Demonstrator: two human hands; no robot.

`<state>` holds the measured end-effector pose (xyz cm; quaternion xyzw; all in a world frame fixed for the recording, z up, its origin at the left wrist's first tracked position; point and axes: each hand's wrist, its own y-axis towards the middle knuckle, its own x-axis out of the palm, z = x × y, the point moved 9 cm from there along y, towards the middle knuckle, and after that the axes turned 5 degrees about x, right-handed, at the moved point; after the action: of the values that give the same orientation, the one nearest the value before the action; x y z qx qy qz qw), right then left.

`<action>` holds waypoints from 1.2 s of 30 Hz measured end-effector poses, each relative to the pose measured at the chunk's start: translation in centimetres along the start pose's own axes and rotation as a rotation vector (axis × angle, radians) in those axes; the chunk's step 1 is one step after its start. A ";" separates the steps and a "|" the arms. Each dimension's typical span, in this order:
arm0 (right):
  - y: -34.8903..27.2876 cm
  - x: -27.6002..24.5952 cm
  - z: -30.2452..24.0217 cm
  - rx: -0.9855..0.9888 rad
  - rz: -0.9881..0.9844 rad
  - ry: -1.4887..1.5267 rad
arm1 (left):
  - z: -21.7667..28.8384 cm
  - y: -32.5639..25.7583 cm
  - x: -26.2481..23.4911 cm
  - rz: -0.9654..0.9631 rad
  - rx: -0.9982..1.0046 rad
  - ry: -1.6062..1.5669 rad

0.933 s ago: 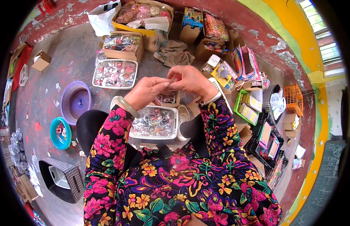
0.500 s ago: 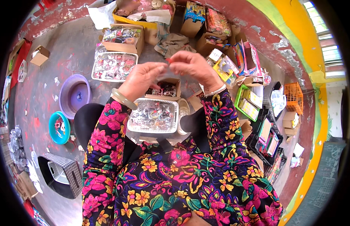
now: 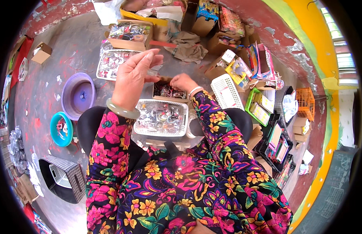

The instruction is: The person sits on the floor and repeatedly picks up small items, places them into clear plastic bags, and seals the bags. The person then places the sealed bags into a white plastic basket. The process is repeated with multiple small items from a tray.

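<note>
My left hand [image 3: 135, 74] is raised over the white basket of packets, thumb and fingers pinched together. A small translucent piece [image 3: 153, 71] shows at its fingers; its kind is unclear. A thin red strip [image 3: 163, 44] lies just past the fingertips, and whether it touches them I cannot tell. Lower and to the right, my right hand [image 3: 183, 82] reaches over the edge of a small cardboard box [image 3: 171, 98] of jumbled dark and pinkish bits. Its fingers are curled down, their tips partly hidden. Nearer me is a white plastic basket [image 3: 160, 135] of small clear-wrapped items.
A second white basket [image 3: 104, 74] and an open carton [image 3: 128, 45] of packets stand ahead. A white perforated tray [image 3: 227, 91] leans at right, beside a green basket [image 3: 249, 102]. Purple [image 3: 68, 95] and teal [image 3: 53, 130] basins sit left. A grey cloth [image 3: 188, 46] lies ahead.
My hands were together with a bit of red between them; now they are apart. The right hand has dropped to the small box, and the left has turned upward. The white tray at right has come into view.
</note>
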<state>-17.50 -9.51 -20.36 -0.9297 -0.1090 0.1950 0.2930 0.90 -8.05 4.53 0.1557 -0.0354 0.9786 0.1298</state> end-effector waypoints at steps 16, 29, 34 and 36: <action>6.0 2.1 13.0 0.135 0.098 -0.871 | 0.8 -1.7 -0.7 0.068 -0.044 0.015; 4.9 2.4 9.1 0.174 -0.313 -1.166 | 0.3 -1.2 0.4 0.015 -0.042 -0.027; 0.0 -1.6 -1.2 0.171 -0.159 -0.328 | 0.1 -1.0 -0.6 0.040 -0.046 -0.055; -1.8 -3.4 -3.9 0.070 -0.144 0.030 | -0.4 -0.3 -0.3 0.012 -0.046 -0.104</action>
<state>-19.07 -11.08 -15.33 -0.9115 -0.1642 0.1631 0.3400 1.11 -7.73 4.05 0.2030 -0.0655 0.9689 0.1256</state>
